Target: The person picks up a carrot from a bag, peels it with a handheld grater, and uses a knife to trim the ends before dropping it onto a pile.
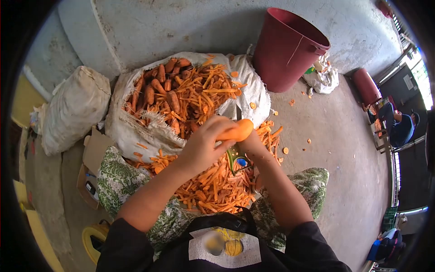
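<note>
Near me, a person's left hand (pixel 206 139) has its fingers closed around a smooth orange carrot (pixel 239 132), held above a heap of peelings (pixel 217 190). The right hand (pixel 250 145) is partly behind it, near a dark blade (pixel 239 112); I cannot tell its fingers' grip. Beyond lies an open white sack (pixel 122 129).

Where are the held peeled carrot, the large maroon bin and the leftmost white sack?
Peeled carrot (pixel 240 131): head view, on its exposed side.
Large maroon bin (pixel 284 56): head view, on its outer wall.
Leftmost white sack (pixel 78 109): head view, on its bulging side.
</note>
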`<state>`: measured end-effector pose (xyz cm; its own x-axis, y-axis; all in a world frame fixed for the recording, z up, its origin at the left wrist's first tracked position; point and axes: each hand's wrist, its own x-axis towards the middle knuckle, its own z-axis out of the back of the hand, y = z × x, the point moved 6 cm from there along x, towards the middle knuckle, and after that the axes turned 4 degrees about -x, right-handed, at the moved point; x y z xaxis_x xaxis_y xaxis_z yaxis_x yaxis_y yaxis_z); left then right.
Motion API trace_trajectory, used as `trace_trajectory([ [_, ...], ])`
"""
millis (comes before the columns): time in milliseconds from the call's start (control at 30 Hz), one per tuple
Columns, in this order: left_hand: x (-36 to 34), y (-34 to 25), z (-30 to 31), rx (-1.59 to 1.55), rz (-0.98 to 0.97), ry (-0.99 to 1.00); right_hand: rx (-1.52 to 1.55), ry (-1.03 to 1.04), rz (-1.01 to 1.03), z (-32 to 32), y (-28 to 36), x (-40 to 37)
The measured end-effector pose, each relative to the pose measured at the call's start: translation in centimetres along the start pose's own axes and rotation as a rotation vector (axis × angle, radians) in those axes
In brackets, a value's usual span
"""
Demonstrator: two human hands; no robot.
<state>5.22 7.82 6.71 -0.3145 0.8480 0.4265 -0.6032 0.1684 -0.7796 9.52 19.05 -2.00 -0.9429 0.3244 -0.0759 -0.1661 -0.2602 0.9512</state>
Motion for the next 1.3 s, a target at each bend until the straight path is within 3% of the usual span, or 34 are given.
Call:
trace_trajectory([
  [133,-0.8,1.8,0.0,0.101,0.158,-0.019,-0.198,-0.213,0.07,0.7,1.2,-0.2],
  [200,-1.5,3.2,-1.0,0.217,0.317,0.072,-0.709,-0.236,-0.015,0.4,3.7,-1.0],
  [267,-1.5,3.3,-0.9,0.24,0.289,0.029,-0.74,-0.247,-0.012,0.6,3.6,-1.0],
  [333,-1.4,4.0,-0.3,0.189,0.407,0.04,-0.803,-0.251,-0.078,1.2,3.9,-1.3],
  [533,-1.0,4.3,1.0,0.227,0.357,-0.055,-0.785,-0.087,-0.047,0.3,5.2,-2.4],
  [1067,-0.9,5.1,-0.1,0.255,0.468,0.078,-0.785,-0.103,-0.088,0.2,4.8,-2.9],
  [1300,-1.2,4.7,-0.2,0.393,0.219,-0.032,-0.717,-0.089,-0.128,0.3,5.2,-3.4],
])
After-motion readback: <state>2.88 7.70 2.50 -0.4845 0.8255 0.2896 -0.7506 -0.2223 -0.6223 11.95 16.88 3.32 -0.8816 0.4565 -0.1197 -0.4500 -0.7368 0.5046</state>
